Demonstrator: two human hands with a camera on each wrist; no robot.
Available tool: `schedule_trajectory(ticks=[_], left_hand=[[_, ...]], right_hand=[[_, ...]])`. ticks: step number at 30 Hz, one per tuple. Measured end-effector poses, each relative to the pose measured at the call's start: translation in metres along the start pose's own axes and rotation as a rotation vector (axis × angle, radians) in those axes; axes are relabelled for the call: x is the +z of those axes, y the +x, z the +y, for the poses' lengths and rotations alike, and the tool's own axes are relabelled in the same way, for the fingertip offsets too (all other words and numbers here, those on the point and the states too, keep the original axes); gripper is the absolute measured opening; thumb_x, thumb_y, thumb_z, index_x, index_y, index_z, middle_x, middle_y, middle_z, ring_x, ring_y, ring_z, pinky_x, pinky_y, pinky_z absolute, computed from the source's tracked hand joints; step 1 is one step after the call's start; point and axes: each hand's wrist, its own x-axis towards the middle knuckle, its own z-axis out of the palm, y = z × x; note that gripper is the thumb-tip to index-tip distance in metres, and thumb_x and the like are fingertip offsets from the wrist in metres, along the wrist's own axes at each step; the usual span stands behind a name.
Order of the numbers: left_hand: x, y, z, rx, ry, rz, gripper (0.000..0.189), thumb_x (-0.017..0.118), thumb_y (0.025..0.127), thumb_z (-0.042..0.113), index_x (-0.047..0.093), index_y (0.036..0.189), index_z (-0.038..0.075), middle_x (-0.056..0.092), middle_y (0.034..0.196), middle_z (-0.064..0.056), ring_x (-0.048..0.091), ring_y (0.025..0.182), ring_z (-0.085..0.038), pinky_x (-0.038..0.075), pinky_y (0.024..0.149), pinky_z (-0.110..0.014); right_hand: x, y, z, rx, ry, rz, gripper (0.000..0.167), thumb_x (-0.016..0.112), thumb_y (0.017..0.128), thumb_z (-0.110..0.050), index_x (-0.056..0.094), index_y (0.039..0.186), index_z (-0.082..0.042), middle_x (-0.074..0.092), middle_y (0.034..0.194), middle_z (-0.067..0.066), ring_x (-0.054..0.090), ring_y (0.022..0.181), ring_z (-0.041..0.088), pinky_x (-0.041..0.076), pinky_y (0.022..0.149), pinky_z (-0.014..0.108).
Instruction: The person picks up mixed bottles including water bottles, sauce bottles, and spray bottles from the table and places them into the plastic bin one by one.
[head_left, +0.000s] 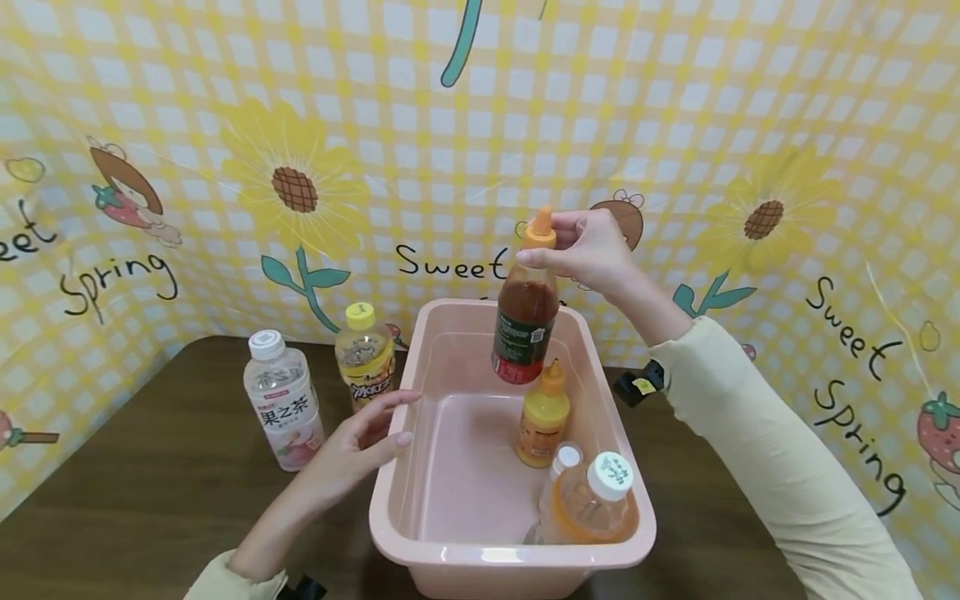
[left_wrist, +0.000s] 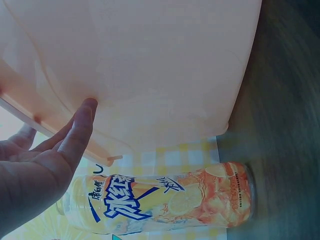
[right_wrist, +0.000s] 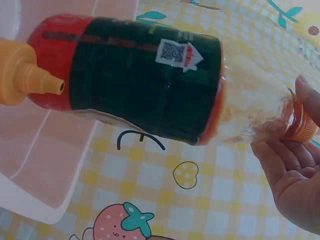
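Observation:
My right hand (head_left: 592, 250) pinches the orange cap of a sauce bottle (head_left: 525, 321), which hangs slightly tilted over the far end of a pink plastic tub (head_left: 386, 500). In the right wrist view the sauce bottle (right_wrist: 150, 80) shows a dark green label and a red base; the fingers are around its neck and cap. At the tub's left rim my left hand (head_left: 356, 450) holds on, with fingers over the rim and others against the outer wall. Below the sauce bottle, a yellow squeeze bottle (head_left: 543, 421) with an orange nozzle stands inside the tub.
In the tub's near right corner stand a white-capped bottle of orange drink (head_left: 596, 508) and a smaller clear bottle (head_left: 566, 458), partly hidden. Left of the tub are a yellow-capped iced tea bottle (head_left: 365, 358) and a white-labelled drink bottle (head_left: 285, 404) on the dark table (head_left: 120, 500).

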Motion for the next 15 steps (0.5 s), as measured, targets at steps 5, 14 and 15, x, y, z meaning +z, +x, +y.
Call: schedule_trajectory(ticks=[5, 14, 15], left_hand=[[-0.001, 0.0, 0.001, -0.001, -0.002, -0.002, 0.043, 0.053, 0.091, 0.011, 0.04, 0.131, 0.004, 0.046, 0.124, -0.031, 0.05, 0.109, -0.035, 0.049, 0.08, -0.029], [-0.001, 0.0, -0.001, 0.003, 0.011, 0.004, 0.043, 0.053, 0.091, 0.01, 0.04, 0.131, 0.003, 0.048, 0.123, -0.029, 0.051, 0.107, -0.032, 0.049, 0.08, -0.028], [-0.001, 0.0, -0.001, 0.004, 0.012, 0.006, 0.042, 0.053, 0.091, 0.01, 0.041, 0.131, 0.003, 0.048, 0.122, -0.028, 0.051, 0.107, -0.032, 0.049, 0.08, -0.028]], right_hand=[[0.004, 0.003, -0.002, -0.023, -0.133, -0.035, 0.038, 0.079, 0.07, -0.023, 0.068, 0.102, -0.005, 0.069, 0.096, 0.009, 0.065, 0.09, 0.014, 0.05, 0.075, 0.026], [0.012, 0.003, -0.005, -0.081, -0.33, -0.138, 0.033, 0.082, 0.066, -0.028, 0.069, 0.089, -0.009, 0.07, 0.081, 0.004, 0.064, 0.073, 0.013, 0.049, 0.064, 0.026], [0.012, 0.003, -0.005, -0.083, -0.344, -0.152, 0.033, 0.082, 0.065, -0.028, 0.069, 0.088, -0.009, 0.07, 0.079, 0.003, 0.063, 0.071, 0.013, 0.049, 0.063, 0.025]])
